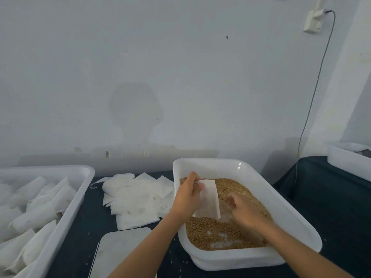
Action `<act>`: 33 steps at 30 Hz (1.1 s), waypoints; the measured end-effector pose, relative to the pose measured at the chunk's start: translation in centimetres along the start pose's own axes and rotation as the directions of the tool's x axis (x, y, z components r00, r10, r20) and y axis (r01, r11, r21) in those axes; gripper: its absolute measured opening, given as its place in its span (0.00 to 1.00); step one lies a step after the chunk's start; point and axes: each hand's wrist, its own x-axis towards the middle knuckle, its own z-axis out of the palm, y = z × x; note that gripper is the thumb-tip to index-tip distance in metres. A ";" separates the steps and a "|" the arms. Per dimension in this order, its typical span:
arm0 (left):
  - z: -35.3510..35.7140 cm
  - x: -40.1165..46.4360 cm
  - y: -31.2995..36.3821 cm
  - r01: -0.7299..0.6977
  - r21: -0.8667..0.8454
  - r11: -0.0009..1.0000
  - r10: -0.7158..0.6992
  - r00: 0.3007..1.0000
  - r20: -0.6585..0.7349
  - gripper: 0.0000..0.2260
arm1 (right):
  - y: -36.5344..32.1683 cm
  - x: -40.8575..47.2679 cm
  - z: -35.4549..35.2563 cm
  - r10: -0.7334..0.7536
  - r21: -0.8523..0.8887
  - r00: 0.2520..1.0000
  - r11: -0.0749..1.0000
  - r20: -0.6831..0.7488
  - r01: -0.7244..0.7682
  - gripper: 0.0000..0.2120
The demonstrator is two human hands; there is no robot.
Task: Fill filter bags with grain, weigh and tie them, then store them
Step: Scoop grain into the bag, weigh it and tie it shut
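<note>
Filter bag (207, 199) pinched by left hand (187, 194) above grain tub (281, 199); right hand (244, 210) blurred, grip unclear.

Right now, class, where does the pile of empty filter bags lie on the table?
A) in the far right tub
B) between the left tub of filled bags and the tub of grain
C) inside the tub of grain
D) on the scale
B: the pile of empty filter bags lies flat on the dark cloth, with the tub of filled bags to its left and the tub of grain to its right.
</note>
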 end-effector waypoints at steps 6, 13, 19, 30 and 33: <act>-0.4 0.0 0.6 0.031 -0.245 0.969 -0.059 0.993 -0.106 0.08 | -3.6 -1.8 -1.3 -0.086 0.700 0.975 0.710 0.203 -0.083 0.15; -0.5 -0.9 1.2 0.036 -0.160 0.986 -0.035 0.999 0.009 0.07 | -3.7 -2.6 -2.3 -0.108 0.535 0.980 0.845 0.166 0.003 0.10; -0.7 -1.1 1.4 0.162 -0.182 0.970 -0.121 0.969 0.217 0.07 | -2.7 -2.5 -7.1 -0.165 0.168 0.952 0.978 0.257 0.125 0.09; 0.2 -1.5 2.2 0.213 -0.124 0.969 -0.150 0.909 0.389 0.06 | -2.7 -2.8 -10.5 -0.197 -0.025 0.936 0.977 0.292 0.214 0.06; 0.3 -1.5 2.1 0.219 -0.115 0.969 -0.156 0.903 0.401 0.06 | -2.5 -2.8 -10.5 -0.203 -0.045 0.934 0.973 0.293 0.226 0.05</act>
